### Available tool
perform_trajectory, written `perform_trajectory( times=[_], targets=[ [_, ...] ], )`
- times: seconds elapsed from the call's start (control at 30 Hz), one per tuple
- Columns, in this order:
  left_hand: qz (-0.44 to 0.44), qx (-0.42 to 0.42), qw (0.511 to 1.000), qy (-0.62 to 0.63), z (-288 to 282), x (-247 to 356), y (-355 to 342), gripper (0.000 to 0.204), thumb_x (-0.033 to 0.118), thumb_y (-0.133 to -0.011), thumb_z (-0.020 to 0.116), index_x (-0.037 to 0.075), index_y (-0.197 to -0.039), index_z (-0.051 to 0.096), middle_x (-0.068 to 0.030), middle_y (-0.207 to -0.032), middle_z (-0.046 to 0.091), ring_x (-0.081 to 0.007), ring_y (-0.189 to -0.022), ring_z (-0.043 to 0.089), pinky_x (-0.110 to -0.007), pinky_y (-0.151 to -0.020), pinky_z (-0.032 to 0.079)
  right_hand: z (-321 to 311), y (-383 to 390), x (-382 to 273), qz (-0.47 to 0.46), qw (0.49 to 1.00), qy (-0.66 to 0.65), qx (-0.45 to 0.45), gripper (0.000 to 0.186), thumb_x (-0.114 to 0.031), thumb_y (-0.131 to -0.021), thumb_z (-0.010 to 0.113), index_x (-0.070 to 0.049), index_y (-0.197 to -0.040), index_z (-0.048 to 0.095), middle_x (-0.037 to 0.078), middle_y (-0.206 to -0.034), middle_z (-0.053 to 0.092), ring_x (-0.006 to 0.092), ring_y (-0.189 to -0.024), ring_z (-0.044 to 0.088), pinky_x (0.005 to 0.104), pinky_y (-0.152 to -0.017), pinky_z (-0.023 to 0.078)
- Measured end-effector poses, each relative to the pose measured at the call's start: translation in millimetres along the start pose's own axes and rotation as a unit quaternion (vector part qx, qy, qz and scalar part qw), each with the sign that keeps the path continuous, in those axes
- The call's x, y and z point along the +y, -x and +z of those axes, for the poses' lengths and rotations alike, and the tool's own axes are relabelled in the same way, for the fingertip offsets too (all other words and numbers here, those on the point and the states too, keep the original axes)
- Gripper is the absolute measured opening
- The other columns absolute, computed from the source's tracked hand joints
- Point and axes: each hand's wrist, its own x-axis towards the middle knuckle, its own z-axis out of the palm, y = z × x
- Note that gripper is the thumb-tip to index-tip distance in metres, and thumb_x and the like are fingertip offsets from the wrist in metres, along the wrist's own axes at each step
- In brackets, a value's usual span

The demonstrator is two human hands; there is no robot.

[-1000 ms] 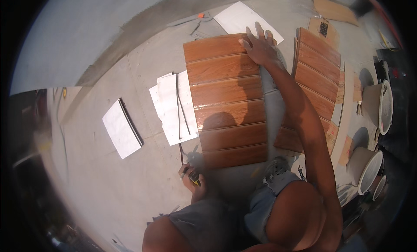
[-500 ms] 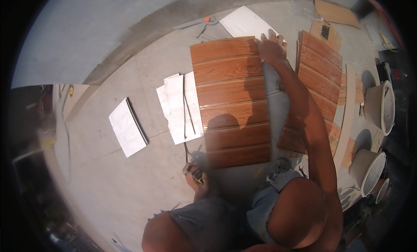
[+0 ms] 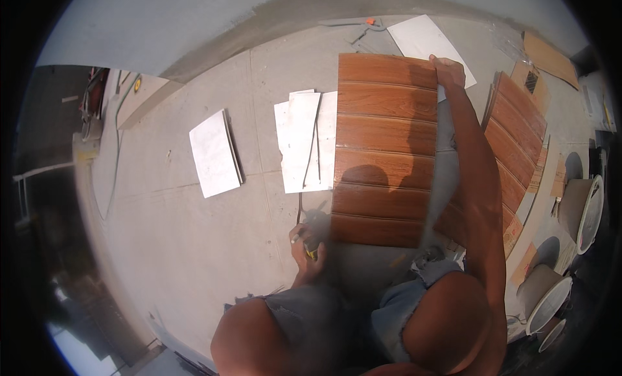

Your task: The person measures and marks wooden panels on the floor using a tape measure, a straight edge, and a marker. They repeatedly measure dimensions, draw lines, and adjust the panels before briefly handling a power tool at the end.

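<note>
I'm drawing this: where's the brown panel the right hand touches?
In the head view, the panel is just right of centre, beyond the knees, its far right corner at the right hand and white sheets along its left.

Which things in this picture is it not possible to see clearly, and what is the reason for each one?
All in the head view:
Yellow-and-black tool: mostly covered by the left hand, so its exact kind is unclear.
White sheets: right part hidden behind the wood-look panel.
Second panel pile: partly hidden behind the right forearm.
Objects at far left: dark and blurred near the lens rim.
</note>
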Motion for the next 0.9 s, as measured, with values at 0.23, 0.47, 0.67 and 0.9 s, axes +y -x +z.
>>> perform_trajectory(
  times=[0.23,0.47,0.67,0.9],
  targets=[
    [0.010,0.032,0.999,0.040,2.4,4.7,-5.0,0.035,0.016,-0.083,0.073,0.001,-0.112,0.062,-0.0250,-0.124,0.058,-0.0431,-0.117,0.058,-0.049,-0.099,0.048,4.1,3.7,6.6,0.055,0.965,-0.255,0.033,0.035,-0.039,-0.101,0.066,-0.006,-0.100,0.078,0.007,-0.084,0.075,0.0166,-0.074,0.068,0.0333,-0.066,0.054],
    [-0.029,0.058,0.992,0.104,0.0,7.5,-1.1,0.034,0.028,-0.092,0.069,0.001,-0.109,0.061,-0.0206,-0.121,0.058,-0.0343,-0.113,0.059,-0.047,-0.101,0.046,-43.3,101.4,14.5,-0.018,0.989,-0.046,0.139,0.045,-0.037,-0.109,0.056,-0.006,-0.078,0.064,0.005,-0.072,0.062,0.0128,-0.063,0.056,0.0302,-0.060,0.046],
    [-0.187,-0.081,0.898,0.389,-20.2,40.2,-41.4,0.040,0.040,-0.098,0.063,0.001,-0.110,0.060,-0.0144,-0.122,0.057,-0.0222,-0.104,0.060,-0.036,-0.089,0.049,-44.2,286.0,6.4,-0.164,0.919,-0.268,-0.237,0.035,-0.033,-0.111,0.056,0.001,-0.116,0.067,0.003,-0.086,0.064,0.0106,-0.084,0.061,0.0262,-0.077,0.050],
    [-0.175,-0.458,0.816,0.307,-4.1,110.0,-97.7,0.055,0.053,-0.093,0.063,0.004,-0.117,0.060,-0.0090,-0.114,0.060,-0.0139,-0.097,0.060,-0.027,-0.074,0.049,-43.9,392.9,9.9,-0.173,0.832,-0.237,-0.471,0.037,-0.029,-0.112,0.055,-0.002,-0.134,0.063,0.012,-0.124,0.070,0.0198,-0.118,0.065,0.0371,-0.104,0.050]
  ],
)
